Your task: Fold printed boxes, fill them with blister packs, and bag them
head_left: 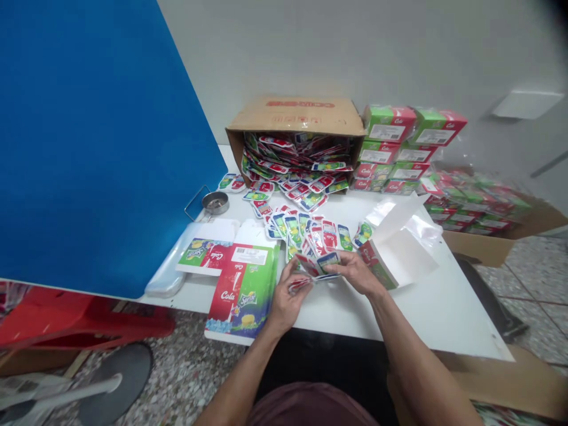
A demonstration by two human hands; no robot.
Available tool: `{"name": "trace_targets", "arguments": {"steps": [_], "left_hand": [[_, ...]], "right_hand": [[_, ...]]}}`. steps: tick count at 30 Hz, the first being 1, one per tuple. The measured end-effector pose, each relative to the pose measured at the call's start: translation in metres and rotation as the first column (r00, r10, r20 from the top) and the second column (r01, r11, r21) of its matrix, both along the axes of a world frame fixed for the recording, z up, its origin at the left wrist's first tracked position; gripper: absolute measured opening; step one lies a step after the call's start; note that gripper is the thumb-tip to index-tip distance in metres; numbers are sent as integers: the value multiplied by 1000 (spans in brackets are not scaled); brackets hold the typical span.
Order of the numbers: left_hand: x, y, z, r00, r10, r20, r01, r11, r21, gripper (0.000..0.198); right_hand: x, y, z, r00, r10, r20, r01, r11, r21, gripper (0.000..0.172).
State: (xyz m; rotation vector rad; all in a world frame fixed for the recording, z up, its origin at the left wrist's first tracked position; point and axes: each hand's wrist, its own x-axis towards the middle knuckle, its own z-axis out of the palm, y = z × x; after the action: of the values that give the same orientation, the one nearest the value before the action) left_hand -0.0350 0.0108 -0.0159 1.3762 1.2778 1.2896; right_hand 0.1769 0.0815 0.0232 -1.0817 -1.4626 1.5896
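My left hand (286,299) and right hand (355,272) pinch a fanned stack of glossy red-green cola packets (313,266), lower centre; a slack finger grip risks spilling them.

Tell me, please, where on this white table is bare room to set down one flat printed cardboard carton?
The widest bare white tabletop lies right of the right hand, below the open white carton. It is crowded farther back, where loose red-and-green cola packets spill from the brown cardboard box.
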Motion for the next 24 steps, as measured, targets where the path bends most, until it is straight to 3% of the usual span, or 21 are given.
{"name": "trace_targets", "arguments": {"steps": [3,6,9,12,14,15,18,20,21,24], "left_hand": [[3,-5,-1,1000,-2,-3,2,1000,-6,14],[10,-10,-3,997,5,83,1,997,-73,18],[17,-13,-4,973,119,197,-97,988,-117,40],[17,-13,-7,955,165,245,-140,983,-117,62],[12,-13,-8,980,105,167,-94,993,-75,47],[10,-14,-9,992,64,111,-60,997,-42,34],[3,-15,-10,999,-26,27,25,999,32,17],[2,-16,-11,997,-55,52,55,998,-9,18],[2,-17,-11,996,-62,65,65,997,-49,19],[2,-20,-12,995,-63,75,75,984,-163,25]], "right_hand": [[4,-16,-2,998,66,9,-66,998,-1,35],[4,-25,-14,999,-1,-42,1,1000,17,33],[1,-36,-26,991,-91,-100,97,994,47,36],[0,-45,-27,1000,-24,-18,25,996,85,50],[2,-45,-25,998,-45,40,40,990,137,63],[3,-41,-23,991,-116,61,104,980,171,67],[3,-14,-16,861,-461,215,397,874,281,64],[-2,12,-11,709,-580,400,459,811,363,73],[-6,25,-9,646,-589,486,444,807,389,81],[-19,55,-5,530,-481,698,338,875,346,97]]}}
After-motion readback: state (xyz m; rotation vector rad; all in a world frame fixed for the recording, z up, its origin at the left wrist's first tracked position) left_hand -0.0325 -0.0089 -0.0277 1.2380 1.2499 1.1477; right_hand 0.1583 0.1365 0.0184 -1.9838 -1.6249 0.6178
